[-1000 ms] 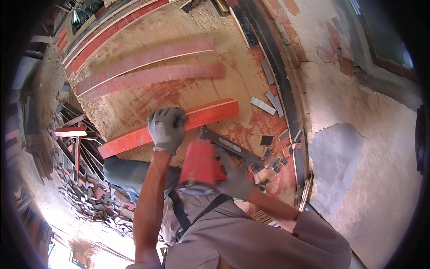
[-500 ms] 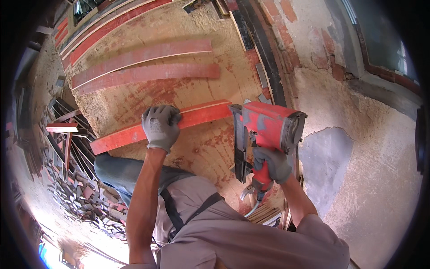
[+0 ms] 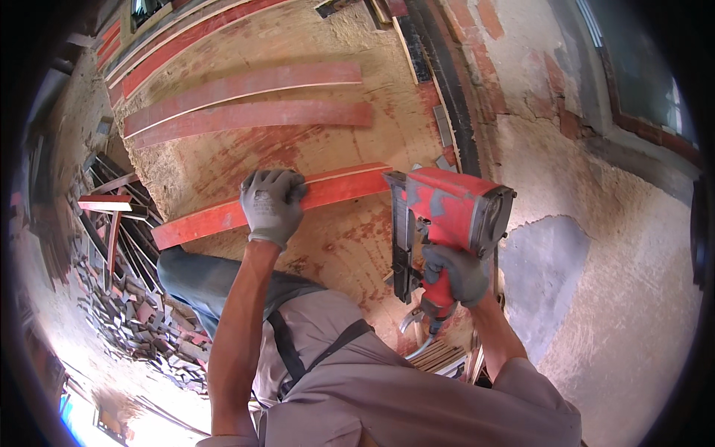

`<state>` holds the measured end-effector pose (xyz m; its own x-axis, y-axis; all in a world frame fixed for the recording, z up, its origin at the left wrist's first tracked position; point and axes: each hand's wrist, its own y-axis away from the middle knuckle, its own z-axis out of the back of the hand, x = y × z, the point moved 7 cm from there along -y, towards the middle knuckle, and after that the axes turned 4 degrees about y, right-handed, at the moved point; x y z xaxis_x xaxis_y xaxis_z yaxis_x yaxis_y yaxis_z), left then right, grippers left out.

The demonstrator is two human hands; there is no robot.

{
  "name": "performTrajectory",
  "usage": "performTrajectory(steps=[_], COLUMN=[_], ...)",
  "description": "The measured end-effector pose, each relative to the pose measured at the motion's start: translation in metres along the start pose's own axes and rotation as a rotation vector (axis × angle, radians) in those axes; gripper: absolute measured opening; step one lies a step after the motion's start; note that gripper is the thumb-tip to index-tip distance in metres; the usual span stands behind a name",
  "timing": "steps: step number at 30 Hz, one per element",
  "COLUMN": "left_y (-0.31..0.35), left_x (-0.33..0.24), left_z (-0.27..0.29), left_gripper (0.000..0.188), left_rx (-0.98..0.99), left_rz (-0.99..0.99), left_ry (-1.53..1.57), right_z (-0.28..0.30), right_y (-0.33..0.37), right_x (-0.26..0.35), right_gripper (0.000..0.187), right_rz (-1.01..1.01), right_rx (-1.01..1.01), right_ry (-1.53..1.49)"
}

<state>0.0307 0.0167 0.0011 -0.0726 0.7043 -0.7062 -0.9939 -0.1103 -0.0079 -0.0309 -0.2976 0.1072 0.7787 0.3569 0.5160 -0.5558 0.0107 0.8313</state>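
Note:
A red-painted wooden board point(image 3: 342, 185) lies across the work surface in front of me, its left end out over my knee. My left hand point(image 3: 271, 207), in a grey glove, is closed over the board's middle. In my right hand point(image 3: 456, 274), also gloved, is the handle of a red and black nail gun point(image 3: 454, 207). The gun's nose meets the right end of the board; whether it presses on the wood I cannot tell. An air hose point(image 3: 422, 349) runs from the base of its handle.
Two faded red boards point(image 3: 253, 125) lie farther off on the plywood surface point(image 3: 223, 167). More red strips point(image 3: 194, 46) line its far edge. At left is a heap of wood offcuts point(image 3: 160, 328). A plastered wall point(image 3: 596, 298) rises close on the right.
The view has shifted slightly, so the surroundings sit a little differently. Both hands keep their hold on the board and the nail gun.

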Motion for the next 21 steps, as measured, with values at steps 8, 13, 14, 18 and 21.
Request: performTrajectory(steps=[8, 13, 14, 18, 21], left_y=[0.0, -0.001, 0.0, 0.0, 0.0], left_x=[-0.002, 0.002, 0.003, 0.002, 0.001], left_z=[0.003, 0.001, 0.001, 0.001, 0.002], left_gripper=[0.007, 0.005, 0.005, 0.005, 0.007], left_rx=[-0.001, 0.009, 0.006, 0.027, 0.051], left_rz=[-0.036, 0.002, 0.001, 0.006, 0.004], left_ry=[-0.012, 0.009, 0.008, -0.002, -0.021], right_z=[-0.029, -0.028, -0.029, -0.039, -0.053], right_y=[-0.007, -0.004, -0.003, -0.001, -0.002], right_x=[0.004, -0.004, 0.0, 0.008, 0.009], right_gripper=[0.023, 0.024, 0.024, 0.026, 0.026], right_rz=[0.0, -0.094, -0.072, 0.032, 0.015], right_rx=[0.108, 0.027, 0.039, 0.151, 0.164], right_ry=[-0.063, -0.051, -0.024, 0.03, 0.057])
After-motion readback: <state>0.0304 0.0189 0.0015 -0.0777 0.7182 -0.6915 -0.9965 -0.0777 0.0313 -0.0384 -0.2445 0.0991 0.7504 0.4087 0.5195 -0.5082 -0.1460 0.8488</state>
